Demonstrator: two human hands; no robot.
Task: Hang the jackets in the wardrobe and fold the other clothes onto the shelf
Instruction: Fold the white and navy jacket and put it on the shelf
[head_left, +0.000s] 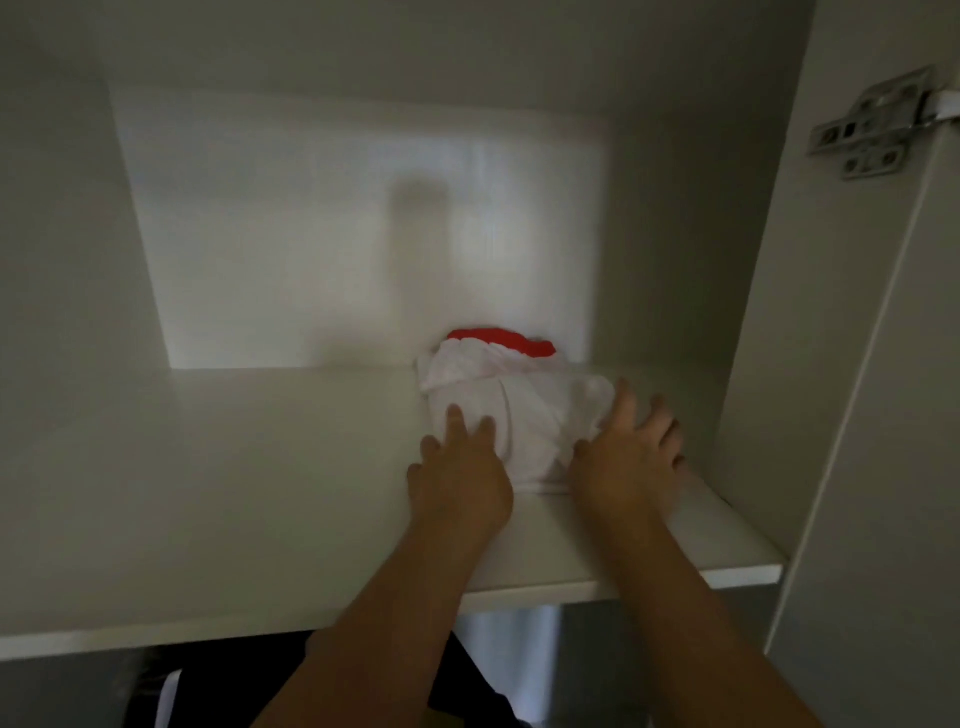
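Wardrobe shelf (234, 493): white board, left part bare; below its front edge, dark fabric (249, 680), too dim to say what garment.

Left hand (460, 475): fingers straight and together, lying flat on the near-left edge of the white folded garment (530, 415); nothing gripped.

White folded garment: lies right of centre on the shelf, towards the back; its fold looks loose and rumpled at the far end; touching it from behind, against the back wall, a red garment (498, 340), only its top edge visible.

Right hand (631, 457): fingers spread and extended, palm down on the garment's right side, outer fingers over the shelf; presses, does not pinch.

Right side panel (769, 312) close beside the pile; metal door hinge (878, 127) above.

Judgement: step in hand is placing and squaring a folded item on the shelf. Next move calls for a light, even push or pat from both hands to tidy the edges without undoing the fold, then lifting the palms straight off.
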